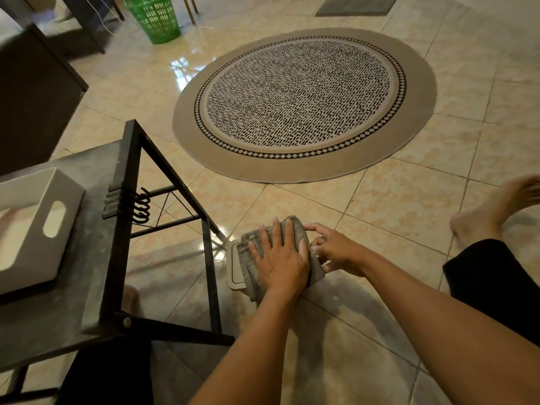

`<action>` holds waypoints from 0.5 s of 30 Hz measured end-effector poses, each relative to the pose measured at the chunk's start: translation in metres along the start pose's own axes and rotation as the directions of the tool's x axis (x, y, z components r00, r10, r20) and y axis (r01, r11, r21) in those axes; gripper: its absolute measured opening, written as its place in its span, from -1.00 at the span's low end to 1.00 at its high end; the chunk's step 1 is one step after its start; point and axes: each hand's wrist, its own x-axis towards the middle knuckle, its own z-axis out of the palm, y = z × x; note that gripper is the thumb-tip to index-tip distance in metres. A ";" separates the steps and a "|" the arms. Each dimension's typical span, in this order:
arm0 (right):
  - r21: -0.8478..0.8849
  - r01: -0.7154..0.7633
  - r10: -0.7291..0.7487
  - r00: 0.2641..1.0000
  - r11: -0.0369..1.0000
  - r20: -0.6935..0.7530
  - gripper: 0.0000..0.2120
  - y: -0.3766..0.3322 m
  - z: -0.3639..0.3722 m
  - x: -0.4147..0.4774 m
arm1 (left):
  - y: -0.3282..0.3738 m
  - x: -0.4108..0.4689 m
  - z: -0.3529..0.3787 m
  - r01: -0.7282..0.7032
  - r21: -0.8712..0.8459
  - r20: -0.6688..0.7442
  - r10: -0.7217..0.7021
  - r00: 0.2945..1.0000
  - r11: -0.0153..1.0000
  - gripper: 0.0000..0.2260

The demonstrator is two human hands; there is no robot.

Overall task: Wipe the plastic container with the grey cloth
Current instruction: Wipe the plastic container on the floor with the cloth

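Note:
A folded grey cloth [292,229] lies over a flat off-white plastic piece [233,267] on the tiled floor. Only the left edge of that piece shows. My left hand [280,261] presses palm-down on the cloth, fingers spread. My right hand [336,249] sits at the cloth's right side, thumb on top and fingers curled around the covered edge. A white plastic container [35,229] with a slot handle rests on the low table [96,258] at the left, away from both hands.
The table's black metal frame [210,258] with hooks stands just left of the plastic piece. A round patterned rug [304,100] lies ahead, a green basket [157,19] at the back. My bare foot [496,206] and dark-clothed leg are at the right.

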 end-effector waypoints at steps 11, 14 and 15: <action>-0.088 0.089 -0.096 0.992 0.992 -0.076 -0.54 0.004 0.010 0.007 | -0.033 -0.026 0.000 -0.100 0.061 -0.067 0.104 0.992 0.993 -0.46; -0.103 0.087 -0.093 0.995 0.991 -0.049 -0.49 0.002 0.008 0.005 | -0.026 -0.035 0.005 -0.131 0.099 -0.043 0.136 0.990 0.987 -0.49; -0.096 0.084 -0.088 0.996 0.992 -0.033 -0.46 0.002 0.007 0.004 | -0.023 -0.033 0.005 -0.140 0.103 -0.035 0.145 0.989 0.985 -0.49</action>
